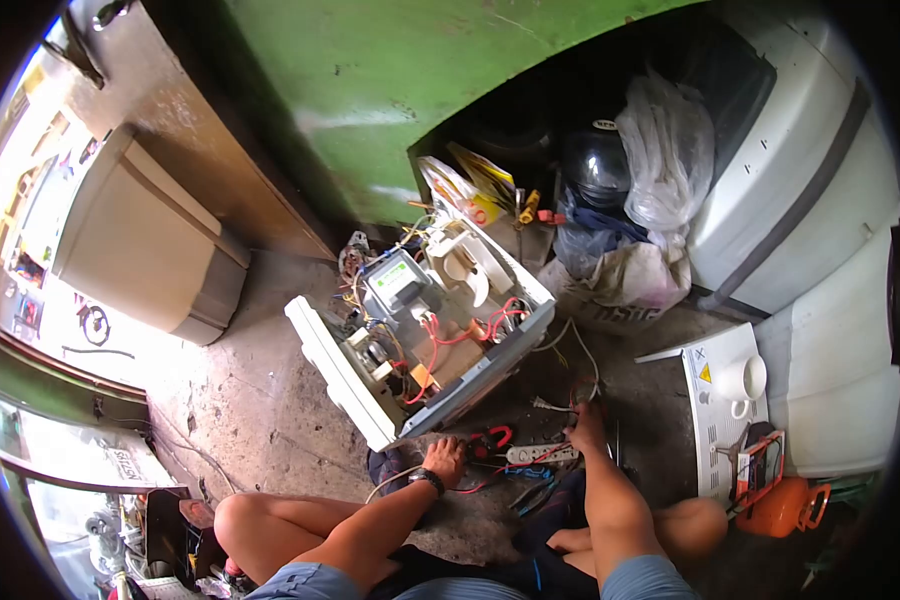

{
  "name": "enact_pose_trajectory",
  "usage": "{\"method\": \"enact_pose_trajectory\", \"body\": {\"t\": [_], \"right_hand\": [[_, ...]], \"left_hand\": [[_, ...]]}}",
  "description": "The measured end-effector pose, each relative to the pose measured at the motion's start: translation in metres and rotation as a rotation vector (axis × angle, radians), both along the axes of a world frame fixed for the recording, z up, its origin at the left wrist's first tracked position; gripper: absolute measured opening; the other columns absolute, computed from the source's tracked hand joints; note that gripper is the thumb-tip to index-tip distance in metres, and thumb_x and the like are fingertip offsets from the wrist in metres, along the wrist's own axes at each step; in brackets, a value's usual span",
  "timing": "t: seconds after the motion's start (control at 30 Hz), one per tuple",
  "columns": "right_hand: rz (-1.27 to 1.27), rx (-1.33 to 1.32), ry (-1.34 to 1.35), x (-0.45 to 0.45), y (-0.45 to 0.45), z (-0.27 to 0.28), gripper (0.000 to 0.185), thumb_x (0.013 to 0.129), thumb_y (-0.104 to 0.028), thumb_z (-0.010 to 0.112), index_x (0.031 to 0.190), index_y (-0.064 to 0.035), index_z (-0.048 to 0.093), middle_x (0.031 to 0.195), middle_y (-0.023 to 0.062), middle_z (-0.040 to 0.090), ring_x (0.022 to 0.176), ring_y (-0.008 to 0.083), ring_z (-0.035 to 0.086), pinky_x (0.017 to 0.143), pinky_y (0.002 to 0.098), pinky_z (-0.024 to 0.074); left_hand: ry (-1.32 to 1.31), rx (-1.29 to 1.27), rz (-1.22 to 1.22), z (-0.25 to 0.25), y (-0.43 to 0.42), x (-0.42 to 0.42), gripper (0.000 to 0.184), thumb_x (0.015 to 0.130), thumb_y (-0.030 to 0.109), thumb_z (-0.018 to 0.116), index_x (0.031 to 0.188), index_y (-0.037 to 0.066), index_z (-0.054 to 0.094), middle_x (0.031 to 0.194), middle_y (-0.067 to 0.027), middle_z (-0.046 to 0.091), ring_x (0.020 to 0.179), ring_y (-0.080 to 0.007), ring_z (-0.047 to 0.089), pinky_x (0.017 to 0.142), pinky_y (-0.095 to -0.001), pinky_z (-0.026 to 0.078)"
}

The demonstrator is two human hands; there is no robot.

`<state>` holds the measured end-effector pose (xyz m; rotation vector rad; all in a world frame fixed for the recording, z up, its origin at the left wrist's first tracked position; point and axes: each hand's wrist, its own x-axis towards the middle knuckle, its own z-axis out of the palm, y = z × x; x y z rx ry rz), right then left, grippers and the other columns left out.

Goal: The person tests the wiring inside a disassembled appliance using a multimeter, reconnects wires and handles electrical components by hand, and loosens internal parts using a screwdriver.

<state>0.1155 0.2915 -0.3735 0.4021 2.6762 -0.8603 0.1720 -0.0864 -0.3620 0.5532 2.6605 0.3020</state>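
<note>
An opened appliance with a white front panel (pixel 335 370) lies on the concrete floor, its transformer (pixel 402 285) and red wires exposed. My left hand (pixel 444 460), with a dark watch on the wrist, is low at the appliance's near edge, beside a red and black clamp meter (pixel 490 440); what its curled fingers hold, if anything, is too small to tell. Over the right end of a white power strip (pixel 542 454), my right hand (pixel 586 430) has its fingers pressed together at a thin cable. A loose white cable (pixel 592 355) runs up behind that hand.
Plastic bags (pixel 665 150) and a dark helmet (pixel 597 165) are at the back under a green panel (pixel 370 60). At right are a white metal cover (pixel 710 420) and an orange gas canister (pixel 775 508). A beige bin (pixel 145 240) stands at left.
</note>
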Motion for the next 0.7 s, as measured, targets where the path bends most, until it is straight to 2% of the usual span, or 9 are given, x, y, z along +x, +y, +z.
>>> {"method": "enact_pose_trajectory", "body": {"t": [0.13, 0.23, 0.33, 0.43, 0.5, 0.53, 0.6, 0.67, 0.7], "right_hand": [[0.007, 0.103, -0.088, 0.001, -0.005, 0.003, 0.06, 0.08, 0.009, 0.074, 0.136, -0.0044, 0.057, 0.138, 0.0251, 0.061, 0.132, 0.047, 0.059, 0.109, 0.052, 0.0512], [0.066, 0.122, 0.017, 0.006, -0.001, -0.014, 0.064, 0.08, 0.008, 0.074, 0.14, -0.0068, 0.056, 0.139, 0.0257, 0.06, 0.132, 0.0466, 0.059, 0.109, 0.0522, 0.0512], [0.139, 0.122, 0.021, 0.006, 0.003, -0.013, 0.055, 0.084, 0.001, 0.076, 0.137, -0.0098, 0.064, 0.134, 0.0251, 0.066, 0.128, 0.0467, 0.061, 0.107, 0.0511, 0.0524], [0.141, 0.087, -0.021, -0.008, 0.01, -0.012, 0.042, 0.09, -0.004, 0.077, 0.13, -0.0084, 0.068, 0.12, 0.0217, 0.073, 0.114, 0.0438, 0.068, 0.098, 0.0487, 0.0565], [0.105, 0.063, -0.031, -0.024, 0.016, 0.007, 0.035, 0.093, -0.007, 0.078, 0.126, -0.0065, 0.069, 0.109, 0.0187, 0.076, 0.104, 0.0399, 0.073, 0.09, 0.0468, 0.0596], [0.013, -0.19, -0.166, -0.035, 0.02, 0.021, 0.028, 0.094, -0.009, 0.078, 0.12, -0.006, 0.068, 0.101, 0.0142, 0.075, 0.094, 0.0327, 0.073, 0.082, 0.0435, 0.06], [-0.081, -0.428, -0.3, -0.054, 0.027, 0.055, 0.023, 0.095, -0.01, 0.079, 0.114, -0.0055, 0.068, 0.092, 0.0096, 0.073, 0.084, 0.0255, 0.074, 0.074, 0.0402, 0.0604], [-0.096, -0.741, -0.31, -0.06, 0.031, 0.099, 0.016, 0.095, -0.009, 0.077, 0.108, -0.0068, 0.068, 0.089, 0.0044, 0.07, 0.078, 0.0165, 0.07, 0.068, 0.0342, 0.059], [-0.09, -0.728, -0.31, -0.06, 0.027, 0.129, 0.016, 0.095, -0.009, 0.077, 0.108, -0.0068, 0.068, 0.089, 0.0044, 0.07, 0.078, 0.0165, 0.07, 0.068, 0.0342, 0.059]], "left_hand": [[-0.04, 0.114, 0.145, 0.014, 0.007, 0.011, 0.037, 0.102, 0.018, 0.051, 0.134, 0.002, 0.059, 0.133, -0.0245, 0.055, 0.116, -0.0448, 0.063, 0.099, -0.0554, 0.054], [-0.134, 0.027, 0.124, 0.069, 0.014, 0.025, 0.031, 0.105, 0.018, 0.046, 0.127, 0.0, 0.058, 0.129, -0.0253, 0.057, 0.111, -0.0457, 0.066, 0.095, -0.0547, 0.056], [-0.21, 0.133, 0.206, 0.148, 0.01, 0.047, 0.032, 0.109, 0.024, 0.047, 0.127, -0.001, 0.055, 0.123, -0.0268, 0.062, 0.113, -0.0466, 0.069, 0.093, -0.055, 0.058], [-0.444, 0.257, -0.079, 0.263, -0.022, 0.043, 0.062, 0.103, 0.041, 0.069, 0.144, -0.002, 0.051, 0.129, -0.027, 0.062, 0.117, -0.0464, 0.068, 0.097, -0.0487, 0.057], [-0.646, 0.444, -0.184, 0.334, -0.047, 0.027, 0.074, 0.102, 0.045, 0.074, 0.154, -0.002, 0.047, 0.132, -0.0255, 0.063, 0.117, -0.0424, 0.067, 0.098, -0.0473, 0.057], [-0.681, 0.554, -0.136, 0.371, -0.058, 0.024, 0.075, 0.101, 0.038, 0.078, 0.156, -0.002, 0.045, 0.134, -0.0249, 0.064, 0.12, -0.0361, 0.067, 0.099, -0.0443, 0.056], [-0.465, 0.771, -0.119, 0.411, -0.085, 0.019, 0.072, 0.1, 0.029, 0.082, 0.153, -0.005, 0.047, 0.131, -0.0199, 0.066, 0.12, -0.0292, 0.065, 0.1, -0.0402, 0.054], [-0.499, 0.979, 0.203, 0.451, -0.097, 0.012, 0.071, 0.1, 0.022, 0.081, 0.156, 0.0, 0.044, 0.13, -0.0093, 0.064, 0.115, -0.0157, 0.06, 0.097, -0.0342, 0.053], [-0.446, 1.026, 0.37, 0.45, -0.105, 0.006, 0.071, 0.1, 0.019, 0.08, 0.156, 0.0, 0.042, 0.127, -0.0097, 0.065, 0.117, -0.0175, 0.062, 0.099, -0.0357, 0.053]]}}
